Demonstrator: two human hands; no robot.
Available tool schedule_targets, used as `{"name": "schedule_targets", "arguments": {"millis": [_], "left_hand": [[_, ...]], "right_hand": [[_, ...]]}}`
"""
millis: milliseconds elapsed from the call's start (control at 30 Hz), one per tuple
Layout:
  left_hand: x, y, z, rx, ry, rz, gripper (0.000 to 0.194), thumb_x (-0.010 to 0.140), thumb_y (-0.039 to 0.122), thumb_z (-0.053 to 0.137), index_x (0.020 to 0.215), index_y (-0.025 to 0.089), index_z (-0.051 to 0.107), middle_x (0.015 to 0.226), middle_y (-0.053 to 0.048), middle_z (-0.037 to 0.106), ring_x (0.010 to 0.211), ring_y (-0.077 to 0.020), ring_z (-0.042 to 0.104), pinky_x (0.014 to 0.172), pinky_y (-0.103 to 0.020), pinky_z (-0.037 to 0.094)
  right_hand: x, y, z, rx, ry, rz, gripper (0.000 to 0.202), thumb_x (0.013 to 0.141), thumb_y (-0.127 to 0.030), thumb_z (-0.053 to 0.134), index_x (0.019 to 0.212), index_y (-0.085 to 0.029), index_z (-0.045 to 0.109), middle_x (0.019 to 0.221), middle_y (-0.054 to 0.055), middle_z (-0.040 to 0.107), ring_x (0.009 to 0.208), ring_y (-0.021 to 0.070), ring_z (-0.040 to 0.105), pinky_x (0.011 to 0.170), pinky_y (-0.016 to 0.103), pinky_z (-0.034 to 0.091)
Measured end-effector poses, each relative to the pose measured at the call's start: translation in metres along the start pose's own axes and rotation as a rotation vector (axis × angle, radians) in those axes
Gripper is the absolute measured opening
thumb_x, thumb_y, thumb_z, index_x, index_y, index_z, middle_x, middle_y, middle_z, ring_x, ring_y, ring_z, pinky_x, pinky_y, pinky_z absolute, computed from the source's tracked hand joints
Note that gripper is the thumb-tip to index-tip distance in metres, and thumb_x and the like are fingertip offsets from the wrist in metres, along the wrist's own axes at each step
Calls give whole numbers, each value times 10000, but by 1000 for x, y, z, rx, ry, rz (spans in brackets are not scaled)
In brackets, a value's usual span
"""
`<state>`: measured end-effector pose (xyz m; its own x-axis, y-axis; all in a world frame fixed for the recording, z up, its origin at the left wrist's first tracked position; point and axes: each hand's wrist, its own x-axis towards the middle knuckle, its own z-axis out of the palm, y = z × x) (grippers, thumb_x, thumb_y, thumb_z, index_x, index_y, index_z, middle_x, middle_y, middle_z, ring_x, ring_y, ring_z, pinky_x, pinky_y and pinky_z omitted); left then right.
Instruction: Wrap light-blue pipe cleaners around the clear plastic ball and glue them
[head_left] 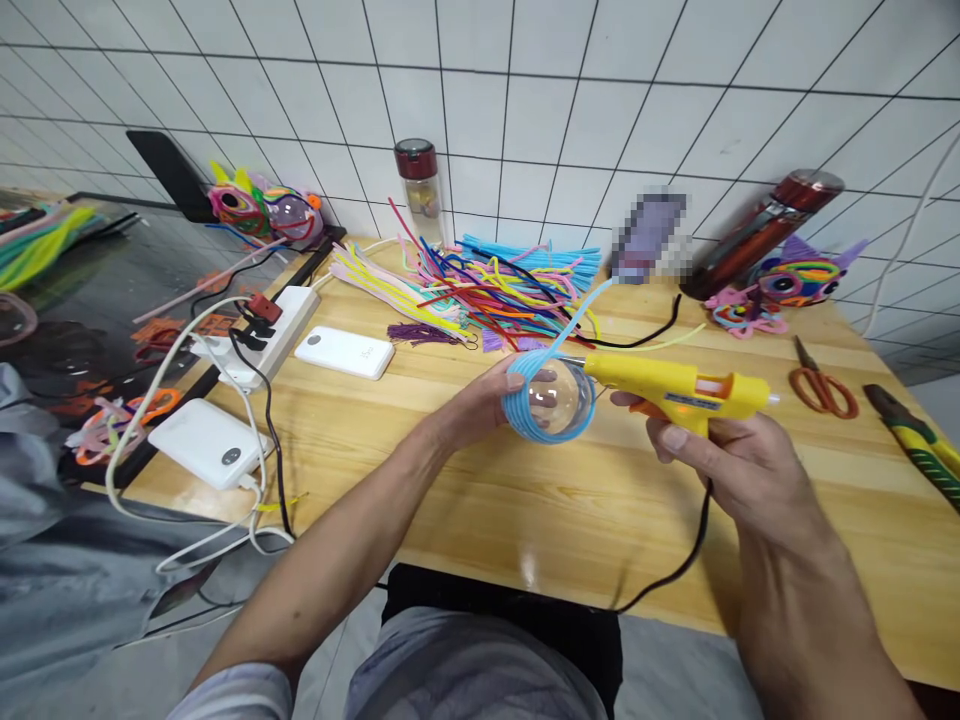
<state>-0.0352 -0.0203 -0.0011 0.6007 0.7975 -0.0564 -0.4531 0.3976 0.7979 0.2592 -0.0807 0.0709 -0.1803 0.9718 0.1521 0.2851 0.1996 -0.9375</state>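
Ball [561,398], clear and round, above the front half of the wooden table [450,500], in the grasp of the left hand [489,402]: thumb against the light blue coils [526,418] wound around its near-left side, other fingers curved behind, partly visible through the clear wall. From the coils, one loose blue length up and rightward to the pixelated patch. Closed around the grip of a yellow glue gun [664,382]: the right hand [750,455], with nozzle toward the ball, right by the coils; actual contact impossible to tell. Below the grip, a black cord [697,555] down to the table's front edge.

Just beyond the ball, a loose heap of many-coloured fuzzy stems [499,290], with a dark purple tassel [424,332] at its near-left side. Behind the heap, a clear bottle [424,195] with a dark red lid, upright near the tiled wall [480,110]. Farther right, a dark red flask [772,228], tilted, beside a colourful big-eyed figure [801,283]. Nearer, orange-handled scissors [825,392] and green-and-yellow pliers [919,445].

To the left, a white power bank [345,352], a power strip [274,335] with plugs and cables, and a second white power bank [202,440]. Beyond, on a dark glossy surface [97,310], more bright stem figures [266,212].
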Motion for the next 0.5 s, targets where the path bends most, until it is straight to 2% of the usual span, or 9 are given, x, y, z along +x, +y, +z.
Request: {"name": "schedule_targets", "arguments": {"millis": [100, 267, 333, 500], "left_hand": [[1, 0, 2, 25, -2, 20, 799, 734, 619, 925, 1387, 230, 678, 1504, -185, 692, 1199, -363, 750, 998, -488, 609], [2, -2, 3, 60, 24, 21, 850, 710, 596, 931, 1436, 240, 671, 1495, -171, 698, 1198, -348, 749, 988, -467, 607], [3, -3, 2, 67, 23, 24, 859, 712, 606, 927, 1443, 234, 670, 1478, -175, 711, 1173, -341, 758, 970, -455, 614], [3, -5, -1, 62, 19, 32, 831, 725, 597, 920, 1426, 223, 676, 1434, -179, 738, 1147, -345, 779, 960, -450, 618]], "right_hand": [[-1, -1, 0, -9, -53, -8, 299, 921, -524, 843, 1113, -295, 864, 1137, 78, 865, 1055, 305, 799, 1015, 483, 656], [-1, -1, 0, -75, -77, -6, 327, 926, -567, 826, 1108, -299, 867, 1152, 77, 865, 1187, 330, 781, 1092, 499, 620], [-2, 0, -1, -114, -77, -3, 342, 914, -585, 828, 1096, -298, 868, 1178, 79, 866, 1189, 332, 779, 1112, 504, 604], [-5, -1, -5, -198, -62, -1, 406, 888, -614, 829, 1152, -308, 868, 1207, 81, 865, 1154, 340, 790, 1040, 503, 632]]}}
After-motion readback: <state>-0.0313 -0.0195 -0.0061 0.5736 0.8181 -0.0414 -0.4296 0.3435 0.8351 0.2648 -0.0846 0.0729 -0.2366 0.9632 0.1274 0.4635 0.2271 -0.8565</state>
